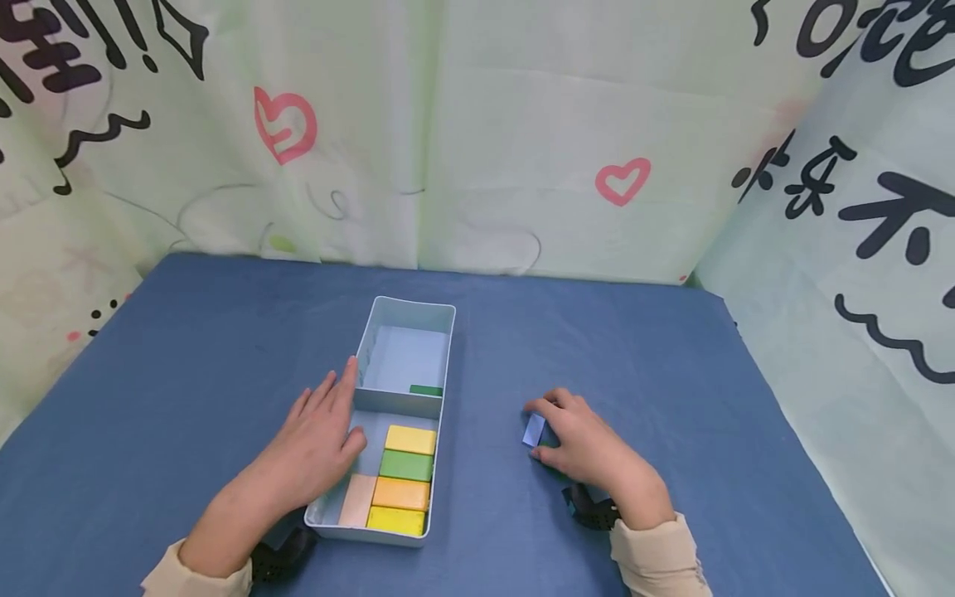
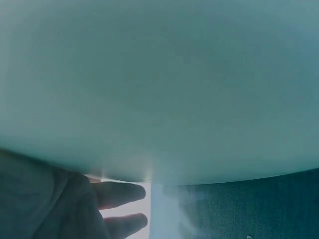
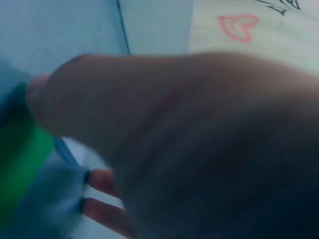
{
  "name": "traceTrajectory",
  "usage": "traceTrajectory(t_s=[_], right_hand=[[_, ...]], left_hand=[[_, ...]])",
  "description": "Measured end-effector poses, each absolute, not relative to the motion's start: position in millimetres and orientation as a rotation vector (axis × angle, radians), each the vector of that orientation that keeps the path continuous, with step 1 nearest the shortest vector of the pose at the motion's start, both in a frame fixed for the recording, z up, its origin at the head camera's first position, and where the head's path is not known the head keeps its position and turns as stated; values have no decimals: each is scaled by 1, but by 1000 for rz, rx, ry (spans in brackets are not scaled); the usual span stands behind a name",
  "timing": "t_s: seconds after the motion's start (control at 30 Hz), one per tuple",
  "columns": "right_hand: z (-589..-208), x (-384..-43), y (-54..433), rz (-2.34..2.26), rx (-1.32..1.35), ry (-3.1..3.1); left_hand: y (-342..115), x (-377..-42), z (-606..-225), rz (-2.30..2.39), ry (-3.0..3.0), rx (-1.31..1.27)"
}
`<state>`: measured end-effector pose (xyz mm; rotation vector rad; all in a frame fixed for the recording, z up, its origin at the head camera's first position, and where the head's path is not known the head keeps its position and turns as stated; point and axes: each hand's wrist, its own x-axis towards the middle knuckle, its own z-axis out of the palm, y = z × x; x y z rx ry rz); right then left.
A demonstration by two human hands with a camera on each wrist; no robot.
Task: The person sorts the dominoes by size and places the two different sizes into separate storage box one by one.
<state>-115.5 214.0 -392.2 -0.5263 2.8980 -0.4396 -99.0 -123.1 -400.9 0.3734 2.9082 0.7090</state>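
A pale blue two-compartment box (image 1: 436, 406) lies lengthwise on the table. My left hand (image 1: 317, 439) rests at its left wall with the fingers straight. In the near compartment lie a yellow block (image 1: 412, 439), a green block (image 1: 406, 465), an orange block (image 1: 401, 494), a second yellow block (image 1: 395, 521) and a pink block (image 1: 357, 500). A dark green block (image 1: 426, 390) shows beside the divider in the far compartment. Right of the box, my right hand (image 1: 585, 444) pinches a blue block (image 1: 533, 431) between thumb and fingers. Something green (image 3: 22, 159) lies close to that hand, partly hidden.
Blue cloth (image 1: 246, 348) covers the table. A pale printed curtain (image 1: 515, 133) hangs along its back and sides. Dark wrist devices (image 1: 593, 506) sit under both wrists. The box wall (image 2: 159, 89) fills most of the left wrist view.
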Motion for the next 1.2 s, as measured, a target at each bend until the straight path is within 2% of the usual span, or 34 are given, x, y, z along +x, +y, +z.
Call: traceTrajectory(t_s=[0.57,1.2], right_hand=[[-401,-120,201,-434,-507,2981],[-410,-123,199,-366,-663,3108]], left_hand=[[-127,-108,-401,735,2911,352],[-124,-100,-403,794,2892,379]])
